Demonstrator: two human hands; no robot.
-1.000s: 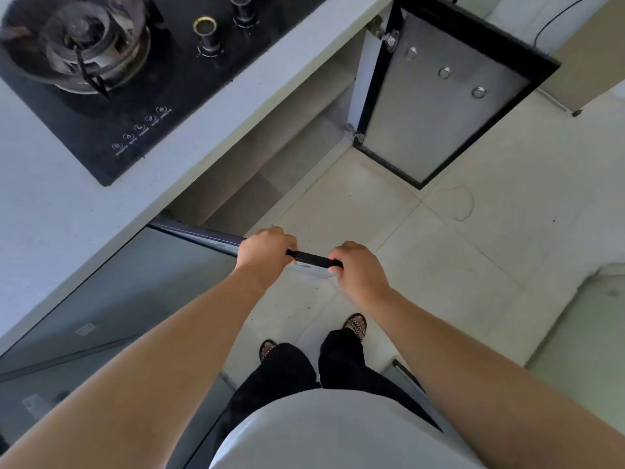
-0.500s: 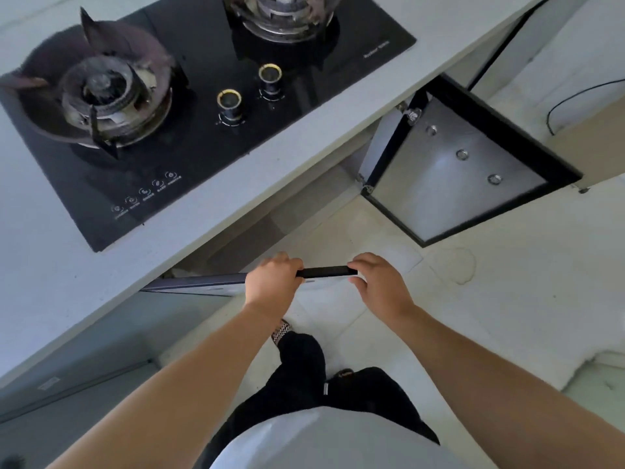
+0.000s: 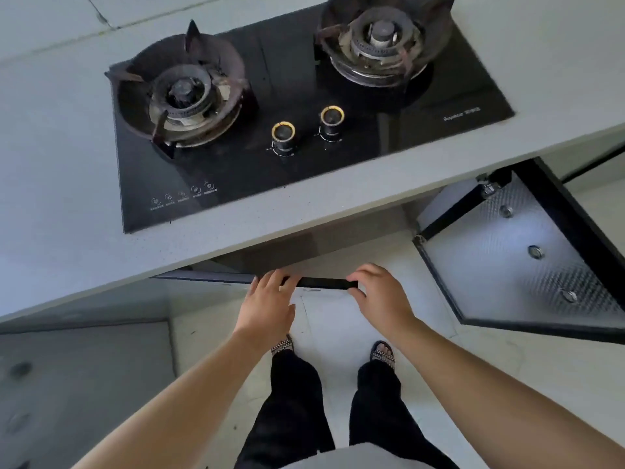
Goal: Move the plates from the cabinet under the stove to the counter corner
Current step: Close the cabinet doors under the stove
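Observation:
No plates are in view. The cabinet opening (image 3: 304, 255) under the stove shows only as a dark strip below the counter edge. The left cabinet door (image 3: 321, 283) is seen edge-on as a thin dark bar in front of that strip. My left hand (image 3: 267, 299) lies on the door's top edge with its fingers spread. My right hand (image 3: 378, 296) curls around the door's free end, fingers behind the edge and thumb in front.
The black two-burner gas stove (image 3: 304, 106) is set in the grey counter (image 3: 50, 214) above. The right cabinet door (image 3: 527, 265) stands wide open, its silvery inner face showing. My feet in sandals stand on the pale tiled floor (image 3: 473, 360).
The left door has swung in closer to the cabinet front, and my view has lifted toward the stove. My left hand's grip on the edge has loosened into spread fingers.

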